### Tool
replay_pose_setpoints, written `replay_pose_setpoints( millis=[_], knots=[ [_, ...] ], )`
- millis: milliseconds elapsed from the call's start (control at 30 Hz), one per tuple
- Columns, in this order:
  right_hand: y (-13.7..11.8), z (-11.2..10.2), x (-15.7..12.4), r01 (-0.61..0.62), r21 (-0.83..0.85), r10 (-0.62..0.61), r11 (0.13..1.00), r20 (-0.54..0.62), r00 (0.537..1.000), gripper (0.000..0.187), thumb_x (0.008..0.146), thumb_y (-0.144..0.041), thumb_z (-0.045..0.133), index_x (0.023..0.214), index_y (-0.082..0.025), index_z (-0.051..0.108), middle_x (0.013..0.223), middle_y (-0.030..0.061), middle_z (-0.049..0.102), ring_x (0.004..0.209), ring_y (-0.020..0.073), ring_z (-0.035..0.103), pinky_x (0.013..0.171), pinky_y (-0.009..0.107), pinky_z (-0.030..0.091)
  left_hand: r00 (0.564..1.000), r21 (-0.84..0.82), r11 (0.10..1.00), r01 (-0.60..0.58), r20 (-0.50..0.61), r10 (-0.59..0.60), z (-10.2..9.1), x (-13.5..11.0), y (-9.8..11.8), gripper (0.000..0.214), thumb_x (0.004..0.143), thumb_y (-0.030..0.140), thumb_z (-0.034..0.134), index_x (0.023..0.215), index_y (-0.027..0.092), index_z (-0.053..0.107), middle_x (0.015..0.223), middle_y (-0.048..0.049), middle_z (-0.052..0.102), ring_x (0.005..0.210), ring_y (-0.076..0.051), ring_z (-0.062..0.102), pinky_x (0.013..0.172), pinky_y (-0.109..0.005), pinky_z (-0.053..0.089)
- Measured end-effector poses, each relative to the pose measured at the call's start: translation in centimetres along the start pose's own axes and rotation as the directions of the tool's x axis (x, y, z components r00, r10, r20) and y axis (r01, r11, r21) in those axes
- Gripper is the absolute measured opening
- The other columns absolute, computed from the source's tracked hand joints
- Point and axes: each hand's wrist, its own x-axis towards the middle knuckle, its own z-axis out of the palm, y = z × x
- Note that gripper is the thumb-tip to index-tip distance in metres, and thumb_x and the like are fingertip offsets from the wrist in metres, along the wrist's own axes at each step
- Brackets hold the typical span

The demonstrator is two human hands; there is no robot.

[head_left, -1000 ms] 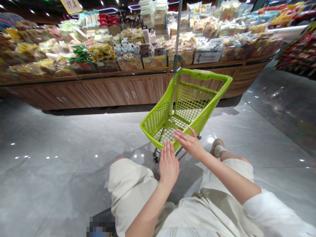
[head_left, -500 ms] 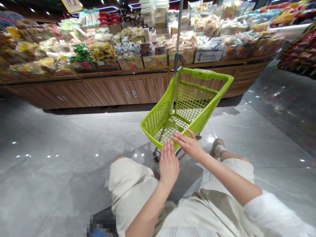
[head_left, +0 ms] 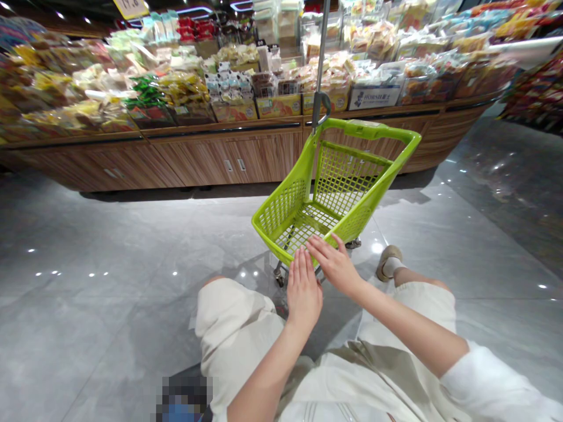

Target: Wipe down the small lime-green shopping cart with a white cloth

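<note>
A lime-green plastic shopping cart (head_left: 281, 196) with latticed sides stands on the floor in front of me, its basket holding nothing. At the near rim, my left hand (head_left: 304, 293) lies with straight fingers side by side, the tips over the edge. My right hand (head_left: 338, 266) is beside it, flat and angled to the left, its fingertips at the same corner of the rim and close to the left fingertips. Neither hand is wrapped round anything. Whether the palms press on the rim, I cannot tell.
Beyond the cart runs a long wood-panelled display counter (head_left: 229, 158) heaped with packaged snacks. A grey pole (head_left: 322, 58) rises behind the cart's left rear corner. Grey glossy tiles (head_left: 109, 252) cover the floor. My legs and one shoe (head_left: 389, 262) are near the cart.
The view has shifted very slightly, so the counter and cart appear a little to the right. Both hands keep the same pose at the cart's rim.
</note>
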Motion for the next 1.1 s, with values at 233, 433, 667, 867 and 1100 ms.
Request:
replay_pose_setpoints(
  millis=[233,433,667,867,1100],
  knots=[
    [6.3,-0.9,0.7,-0.009,-0.061,0.007,0.998,-0.030,1.000,0.043,0.094,-0.010,0.043,0.131,-0.027,0.056,0.130,0.0043,0.066,0.133,0.0206,0.050,0.120,0.053,0.002,1.000,-0.002,1.000,-0.022,-0.005,0.021,-0.5,-0.1,-0.3,0.082,0.089,0.019,0.047,0.154,0.003,-0.002,0.162,-0.0198,0.016,0.151,-0.027,0.013,0.120,-0.046,0.028],
    [5.8,-0.5,0.7,-0.181,-0.082,0.173,0.980,-0.094,0.980,0.042,0.093,-0.009,0.041,0.131,-0.022,0.056,0.132,0.0078,0.064,0.132,0.0223,0.051,0.119,0.054,0.004,1.000,0.007,1.000,0.004,-0.009,-0.004,-0.3,0.0,0.3,0.082,0.089,0.020,0.048,0.153,0.000,0.001,0.162,-0.0210,0.013,0.151,-0.028,0.008,0.121,-0.047,0.026],
    [0.6,-0.6,-0.2,0.074,-0.002,-0.074,0.997,0.011,0.997,0.040,0.098,-0.017,0.042,0.136,-0.024,0.053,0.139,0.0056,0.059,0.135,0.0183,0.047,0.122,0.048,0.003,1.000,-0.008,1.000,-0.003,0.014,0.003,-0.3,-0.1,0.0,0.081,0.087,0.016,0.047,0.153,0.001,0.004,0.161,-0.0210,0.018,0.151,-0.028,0.011,0.122,-0.047,0.025],
    [9.3,-1.0,0.7,-0.196,-0.108,0.185,0.975,-0.101,0.978,0.043,0.093,-0.009,0.043,0.130,-0.025,0.057,0.131,0.0054,0.065,0.130,0.0225,0.053,0.119,0.055,0.005,1.000,-0.026,1.000,-0.004,-0.013,0.004,-0.6,-0.2,0.0,0.082,0.089,0.019,0.046,0.154,0.005,-0.002,0.162,-0.0200,0.015,0.151,-0.028,0.014,0.120,-0.047,0.028],
    [0.6,0.0,-0.1,-0.131,0.019,0.132,0.991,-0.092,0.987,0.043,0.094,-0.009,0.039,0.131,-0.023,0.056,0.133,0.0083,0.063,0.131,0.0208,0.053,0.120,0.051,0.006,1.000,0.002,1.000,0.014,-0.010,-0.014,0.0,-0.3,0.6,0.084,0.087,0.018,0.049,0.153,0.000,-0.001,0.161,-0.0215,0.016,0.151,-0.029,0.009,0.121,-0.048,0.025]
  ],
)
